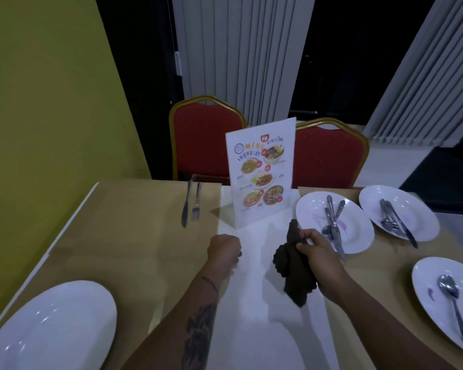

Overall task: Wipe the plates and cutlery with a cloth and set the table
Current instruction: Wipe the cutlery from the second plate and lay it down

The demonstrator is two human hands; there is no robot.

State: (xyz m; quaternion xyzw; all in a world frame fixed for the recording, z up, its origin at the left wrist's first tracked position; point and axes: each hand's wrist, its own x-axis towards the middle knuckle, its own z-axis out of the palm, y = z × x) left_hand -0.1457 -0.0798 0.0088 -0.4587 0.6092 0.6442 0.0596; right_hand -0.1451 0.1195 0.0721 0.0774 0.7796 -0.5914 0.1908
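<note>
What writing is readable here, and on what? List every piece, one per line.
"MENU": orange capitals near the top of the standing menu card.
Thai headings beside and under it: too blurred to read surely.
Small captions and red tags by the dish photos: too small to read.
No other writing shows.

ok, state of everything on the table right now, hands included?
left hand: fist, holding nothing
right hand: gripping the cloth
cloth: bunched up
near-left plate: empty, no smears visible
knife, fork: side by side, off any plate
middle plate: pink smears, cutlery on it
far-right plate: pink smear, cutlery on it
near-right plate: pink smear, one spoon on it
menu stand: upright
</note>
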